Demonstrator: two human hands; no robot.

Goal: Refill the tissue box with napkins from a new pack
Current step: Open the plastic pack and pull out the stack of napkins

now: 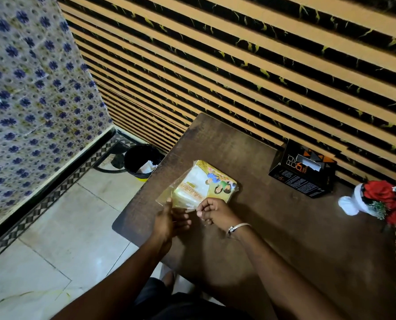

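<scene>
Napkin pack [204, 184] flat on table [285, 227], long axis diagonal (hands [169, 218] pinching)

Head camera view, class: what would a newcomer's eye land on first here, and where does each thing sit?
First, the two hands, left and right, pinching the clear wrapper end of a yellow plastic napkin pack near the left edge of the dark brown wooden table. Next, the black cardboard tissue box with orange print, standing against the striped wall. Red artificial flowers in a white vase lie at the far right.

Napkin pack [204, 184] left of tissue box [302, 169]
</scene>
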